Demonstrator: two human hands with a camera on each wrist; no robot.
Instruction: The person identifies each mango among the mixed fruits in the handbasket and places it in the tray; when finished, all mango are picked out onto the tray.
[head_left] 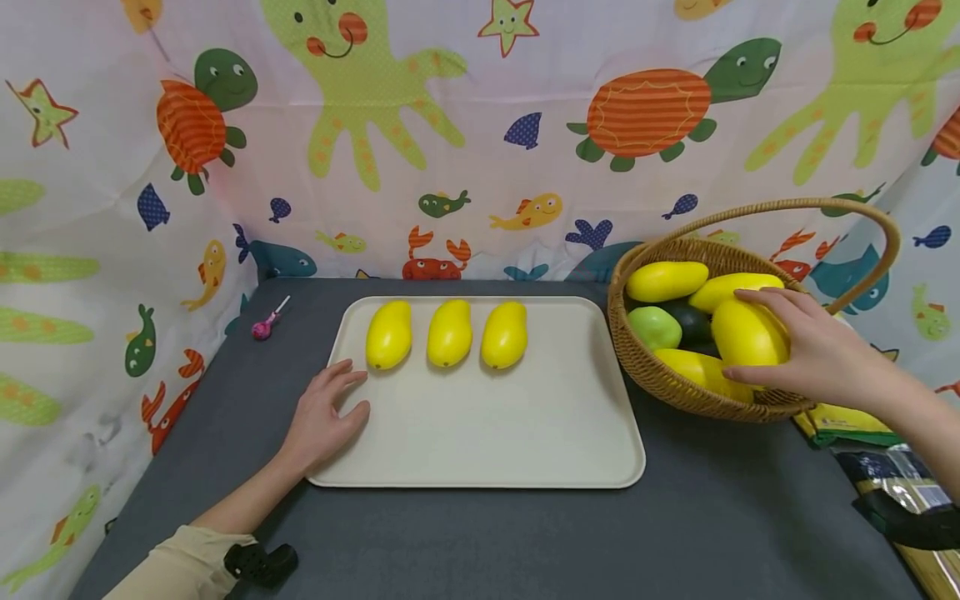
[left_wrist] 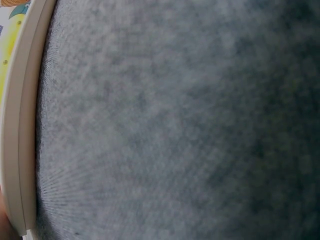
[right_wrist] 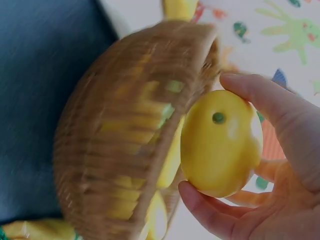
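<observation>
Thumb and fingers of my right hand [head_left: 836, 354] grip a yellow mango [head_left: 750, 333] at the right side of the wicker basket [head_left: 643, 377]. The right wrist view shows this mango [right_wrist: 220, 150] just outside the rim, its green stem spot facing the camera. More yellow mangoes, a light green fruit [head_left: 654, 328] and a dark green fruit [head_left: 686, 323], partly covered, lie inside the basket. My left hand [head_left: 324, 421] rests on the left edge of a cream tray [head_left: 487, 442], fingers spread. Three mangoes stand in a row along the tray's far side, the nearest to that hand being the left mango [head_left: 389, 335].
A pink lollipop [head_left: 262, 329] lies on the dark grey tabletop [head_left: 465, 542], left of the tray. Shiny packages [head_left: 900, 471] lie at the right, below the basket. The tall handle [head_left: 772, 204] arches over the basket. A patterned sea-animal cloth [head_left: 480, 183] hangs behind.
</observation>
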